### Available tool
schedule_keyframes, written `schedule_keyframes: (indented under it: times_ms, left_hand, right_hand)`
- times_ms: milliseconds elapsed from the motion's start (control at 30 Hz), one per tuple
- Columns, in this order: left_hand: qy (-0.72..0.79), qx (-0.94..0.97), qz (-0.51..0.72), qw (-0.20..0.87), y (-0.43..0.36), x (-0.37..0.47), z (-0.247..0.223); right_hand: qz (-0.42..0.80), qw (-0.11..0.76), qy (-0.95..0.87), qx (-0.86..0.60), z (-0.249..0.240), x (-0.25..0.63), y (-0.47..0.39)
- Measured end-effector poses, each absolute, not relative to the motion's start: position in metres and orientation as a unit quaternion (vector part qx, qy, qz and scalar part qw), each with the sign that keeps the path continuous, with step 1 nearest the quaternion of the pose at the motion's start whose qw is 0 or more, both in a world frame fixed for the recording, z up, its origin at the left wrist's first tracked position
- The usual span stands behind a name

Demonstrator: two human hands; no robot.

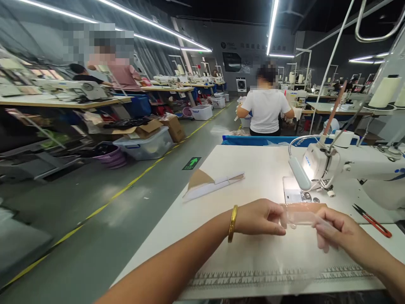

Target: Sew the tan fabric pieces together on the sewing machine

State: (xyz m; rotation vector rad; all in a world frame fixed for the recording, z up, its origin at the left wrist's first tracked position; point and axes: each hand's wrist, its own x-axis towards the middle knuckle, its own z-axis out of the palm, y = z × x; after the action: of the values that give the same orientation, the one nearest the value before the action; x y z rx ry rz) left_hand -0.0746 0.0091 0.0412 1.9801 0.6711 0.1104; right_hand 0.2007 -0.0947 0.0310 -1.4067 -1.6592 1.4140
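Observation:
Between my two hands stretches a see-through pinkish strip (300, 216); whether it is sheer fabric or plastic film I cannot tell. My left hand (261, 216), below a gold bangle (233, 223), pinches its left end. At the other end, the fingers of my right hand (340, 230) are closed on it, slightly blurred. The strip is above the white tabletop, just in front of the needle plate (290, 192) of a white sewing machine (341, 162), whose lamp is lit. To the right of my right hand lie red-handled thread snips (373, 221).
A folded white and brown paper piece (215, 183) lies on the table's left side. A ruler scale (253, 278) runs along the front edge. Beyond the blue cloth (253, 140) sits a co-worker in white (265, 107). A floor aisle with a yellow line (126, 185) passes on the left.

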Motion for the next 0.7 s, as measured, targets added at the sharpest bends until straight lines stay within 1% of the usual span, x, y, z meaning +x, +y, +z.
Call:
schedule_keyframes:
  times_ms: [100, 233, 300, 533, 700]
  left_hand:
    - [0.278, 0.823, 0.055, 0.493, 0.012, -0.043, 0.031]
    - [0.316, 0.843, 0.082, 0.427, 0.010, -0.012, 0.015]
    - [0.334, 0.838, 0.099, 0.420, 0.011, -0.006, 0.011]
    - [0.397, 0.790, 0.131, 0.449, 0.018, -0.014, 0.012]
    - [0.414, 0.755, 0.145, 0.488, 0.019, -0.013, 0.010]
  right_hand:
    - [0.527, 0.253, -0.599, -0.546, 0.019, 0.229, -0.093]
    - [0.448, 0.294, -0.614, -0.579, -0.004, 0.243, -0.078]
    - [0.414, 0.312, -0.614, -0.596, -0.011, 0.244, -0.070]
    - [0.340, 0.357, -0.612, -0.618, -0.019, 0.242, -0.053]
    - [0.309, 0.365, -0.608, -0.634, -0.022, 0.242, -0.053]
